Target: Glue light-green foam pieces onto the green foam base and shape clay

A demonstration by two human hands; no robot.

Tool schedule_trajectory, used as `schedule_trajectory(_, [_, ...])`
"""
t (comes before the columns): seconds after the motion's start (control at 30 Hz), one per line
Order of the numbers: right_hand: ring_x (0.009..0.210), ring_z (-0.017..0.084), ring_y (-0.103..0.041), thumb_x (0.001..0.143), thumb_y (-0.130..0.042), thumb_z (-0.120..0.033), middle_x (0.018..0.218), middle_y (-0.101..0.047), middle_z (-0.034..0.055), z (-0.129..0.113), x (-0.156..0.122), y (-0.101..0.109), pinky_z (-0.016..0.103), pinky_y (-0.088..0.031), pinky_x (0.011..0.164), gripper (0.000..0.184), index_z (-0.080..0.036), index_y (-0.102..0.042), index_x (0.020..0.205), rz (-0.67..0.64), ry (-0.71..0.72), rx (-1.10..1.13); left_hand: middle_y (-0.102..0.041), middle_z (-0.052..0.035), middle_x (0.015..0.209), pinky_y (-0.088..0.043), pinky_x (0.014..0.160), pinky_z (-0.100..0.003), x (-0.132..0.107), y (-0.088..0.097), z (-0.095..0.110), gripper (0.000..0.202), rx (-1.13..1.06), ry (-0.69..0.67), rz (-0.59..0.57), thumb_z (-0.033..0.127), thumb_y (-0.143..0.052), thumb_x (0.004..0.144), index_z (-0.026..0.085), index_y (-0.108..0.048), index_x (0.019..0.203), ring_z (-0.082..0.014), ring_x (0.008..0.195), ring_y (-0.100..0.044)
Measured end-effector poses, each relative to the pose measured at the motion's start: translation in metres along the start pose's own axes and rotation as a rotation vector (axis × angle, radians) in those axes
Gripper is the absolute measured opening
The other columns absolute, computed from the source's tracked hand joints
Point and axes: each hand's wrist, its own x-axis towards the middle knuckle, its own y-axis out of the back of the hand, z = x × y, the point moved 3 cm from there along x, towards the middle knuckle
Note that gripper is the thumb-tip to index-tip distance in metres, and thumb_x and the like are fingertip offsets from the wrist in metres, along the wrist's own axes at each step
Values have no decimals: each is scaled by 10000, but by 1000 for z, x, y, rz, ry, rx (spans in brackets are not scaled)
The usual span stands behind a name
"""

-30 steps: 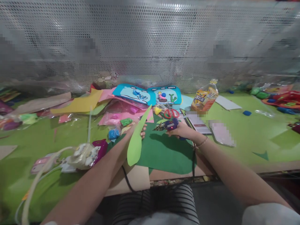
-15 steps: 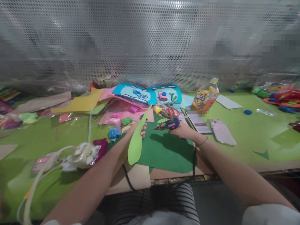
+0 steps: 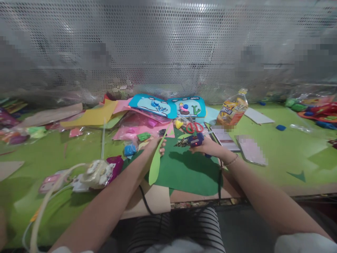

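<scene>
My left hand (image 3: 158,147) is closed on a light green paper leaf (image 3: 155,165), which is tilted almost edge-on, its wide end pointing down towards me. In my right hand (image 3: 204,147) is a blue hot glue gun (image 3: 196,140) with a small red light lit and a dirty, crusted nozzle pointing left towards the leaf. A gap separates nozzle and leaf. Its black cord hangs down over the table edge. Below both hands lies a dark green paper sheet (image 3: 189,172). Red-handled scissors (image 3: 195,127) rest just beyond the glue gun.
Behind stands a blue decorated paper piece (image 3: 171,107) with drawn sea scenes. A snack bag (image 3: 231,109), a phone (image 3: 251,149) and a green scrap (image 3: 297,175) lie right. On the left are a power strip (image 3: 96,174) with cables, yellow paper (image 3: 92,116) and blue clay (image 3: 130,150).
The leaf has turned in my left hand and now shows a narrower face. My right hand with the glue gun is nearly still; the whole view has shifted slightly.
</scene>
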Motion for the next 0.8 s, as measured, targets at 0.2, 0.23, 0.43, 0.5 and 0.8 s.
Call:
schedule_trajectory(0.2, [388, 46, -396, 635, -658, -292, 562, -569, -20, 5, 2, 1, 193, -309, 374, 173, -135, -594, 672, -16, -11, 126, -477, 34, 569, -306, 368, -172, -31, -12, 2, 156, 0, 2, -33, 288, -587, 793, 145, -536, 759, -51, 386, -407])
schedule_trajectory(0.23, [390, 48, -401, 640, -660, -299, 559, -570, -21, 6, 2, 1, 194, -313, 378, 181, -135, -593, 678, -10, -10, 140, -487, 31, 578, -304, 372, -172, -33, -13, 3, 155, -1, -1, -35, 293, -582, 794, 147, -536, 769, -52, 389, -411])
schedule_trajectory(0.43, [385, 43, -405, 660, -646, -304, 627, -620, 7, 9, 2, 1, 190, -330, 377, 182, -137, -579, 686, 1, 1, 139, -454, 45, 559, -353, 426, -210, -13, -8, 4, 266, 31, 84, 140, 414, -530, 842, 151, -535, 801, -65, 411, -396])
schedule_trajectory(0.5, [381, 46, -404, 671, -641, -341, 598, -601, 3, 8, 2, 0, 191, -334, 374, 211, -145, -564, 656, 19, -9, 99, -498, 29, 630, -395, 474, -221, -6, -6, 5, 302, 31, 84, 149, 431, -491, 872, 135, -547, 864, -70, 474, -438])
schedule_trajectory(0.8, [395, 81, -412, 651, -621, -287, 429, -431, -61, -7, -3, 0, 202, -343, 373, 196, -183, -472, 577, 206, 48, -132, -462, 40, 561, -296, 418, -196, -33, -12, 3, 217, -24, -77, -4, 348, -638, 751, 159, -537, 788, -62, 404, -391])
